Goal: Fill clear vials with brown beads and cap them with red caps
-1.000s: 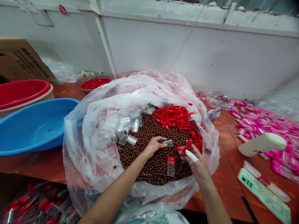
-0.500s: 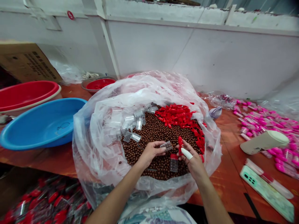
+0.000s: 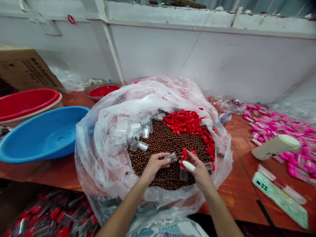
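My left hand (image 3: 156, 164) pinches a small clear plastic container (image 3: 171, 158) between thumb and fingers, tilted over the brown balls (image 3: 170, 141). Close by on its right, my right hand (image 3: 197, 168) grips a red cap (image 3: 184, 153); a white cover sits on its thumb. Under that thumb, a clear container (image 3: 183, 175) lies on the balls, its upper end partly hidden. Another red-capped container (image 3: 209, 166) shows at the far side of my right hand; whether the hand touches it I cannot tell. Loose red caps (image 3: 184, 121) and clear containers (image 3: 135, 130) lie around the balls.
A translucent plastic bag (image 3: 103, 158) surrounds the balls. Left stand a blue basin (image 3: 44, 138) and a red basin (image 3: 27, 102). Right are pink-capped containers (image 3: 278, 128), a pale cylinder (image 3: 275, 147) and a phone (image 3: 280, 199). Red-capped containers (image 3: 54, 214) fill the lower left.
Both hands have shifted slightly left, the right one over the lying container's red end. A red-capped container now shows beside the right hand. The view has shifted slightly.
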Tool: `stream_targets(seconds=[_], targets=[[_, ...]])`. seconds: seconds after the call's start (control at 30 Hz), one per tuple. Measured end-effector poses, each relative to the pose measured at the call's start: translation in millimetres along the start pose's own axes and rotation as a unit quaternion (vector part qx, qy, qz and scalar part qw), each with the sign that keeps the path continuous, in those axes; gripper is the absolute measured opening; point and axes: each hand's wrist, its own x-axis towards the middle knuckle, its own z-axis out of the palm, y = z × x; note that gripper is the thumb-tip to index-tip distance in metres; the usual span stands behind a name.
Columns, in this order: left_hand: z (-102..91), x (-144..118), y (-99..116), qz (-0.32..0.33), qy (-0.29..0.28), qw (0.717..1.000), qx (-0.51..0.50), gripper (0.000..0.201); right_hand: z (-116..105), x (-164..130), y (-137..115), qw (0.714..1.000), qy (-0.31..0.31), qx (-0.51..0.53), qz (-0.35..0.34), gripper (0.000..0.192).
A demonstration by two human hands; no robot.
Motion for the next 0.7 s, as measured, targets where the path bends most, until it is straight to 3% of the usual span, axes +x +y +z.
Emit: stream_targets(seconds=[0.2,0.4,0.57,0.7], targets=[[4.5,-1.7,-5.5,0.011,-0.039,0.999,-0.019,0.043,4.7,10.1,1.8,0.991,0.042,-0.114,-0.062,0.045],[13.5,-4.2,-14.1,0.048,-0.029,0.998,-0.015,0.042,7.9,6.7,5.1,0.957,0.019,-0.258,-0.127,0.037],[19.0,-4.9,-25.1,0.031,-0.016,0.995,-0.095,0.042,7.2,-1.5,1.8,0.912,-0.009,-0.355,-0.203,0.041],[24.1,-6.6,-28.9,0.011,-0.038,0.99,-0.136,0.04,7.9,-4.4,-6.2,0.913,-0.018,-0.357,-0.197,0.038]])
